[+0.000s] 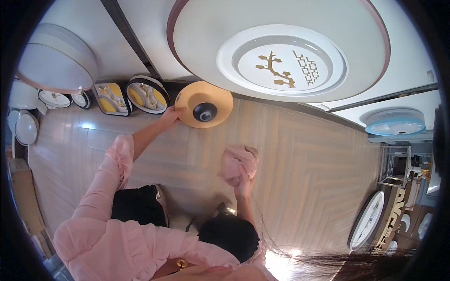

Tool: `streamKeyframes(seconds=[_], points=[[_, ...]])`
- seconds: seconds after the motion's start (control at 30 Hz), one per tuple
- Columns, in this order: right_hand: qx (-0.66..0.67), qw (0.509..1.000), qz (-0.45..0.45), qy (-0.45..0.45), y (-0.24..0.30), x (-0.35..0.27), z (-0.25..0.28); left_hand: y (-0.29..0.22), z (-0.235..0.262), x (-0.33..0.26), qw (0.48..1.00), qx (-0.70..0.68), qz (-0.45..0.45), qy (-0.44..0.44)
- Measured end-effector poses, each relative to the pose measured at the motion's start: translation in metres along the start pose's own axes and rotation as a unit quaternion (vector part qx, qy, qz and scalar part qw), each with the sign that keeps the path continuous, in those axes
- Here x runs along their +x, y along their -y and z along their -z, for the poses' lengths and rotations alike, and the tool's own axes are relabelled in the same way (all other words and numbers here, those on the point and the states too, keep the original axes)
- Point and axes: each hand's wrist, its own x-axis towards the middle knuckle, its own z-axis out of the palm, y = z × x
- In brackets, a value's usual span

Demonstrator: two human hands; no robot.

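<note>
My left hand reaches forward and grips the left rim of a round lamp, a tan-gold disc with a black round piece in its middle. The lamp is low down by the foot of the white wall. A crumpled pink cloth is bunched in my right hand, held over the floor apart from the lamp. Part of that hand's fingers is covered by the cloth. Just left of the lamp stand a round ceiling lamp with a black rim and a squarish one with yellow panels.
A large round ceiling lamp with a gold branch pattern juts from the wall above. A white drum-shaped lamp is at upper left, a blue-rimmed lamp at right. A metal rack and an oval lamp stand along the right side. Cardboard boxes line the left.
</note>
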Motion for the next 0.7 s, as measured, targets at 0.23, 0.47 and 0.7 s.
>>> streamKeyframes(seconds=[0.23,0.47,0.7], points=[[-0.095,0.991,0.097,-0.005,-0.023,0.010,0.016,-0.010,-0.028,-0.045,0.984,0.177,-0.015,0.019],[-0.303,0.928,0.170,0.136,-0.014,-0.006,0.008,0.007,-0.026,-0.131,0.991,0.119,0.053,0.039],[-0.533,0.692,0.413,0.259,-0.022,0.001,-0.042,0.001,-0.058,-0.174,0.955,0.237,0.125,0.125]])
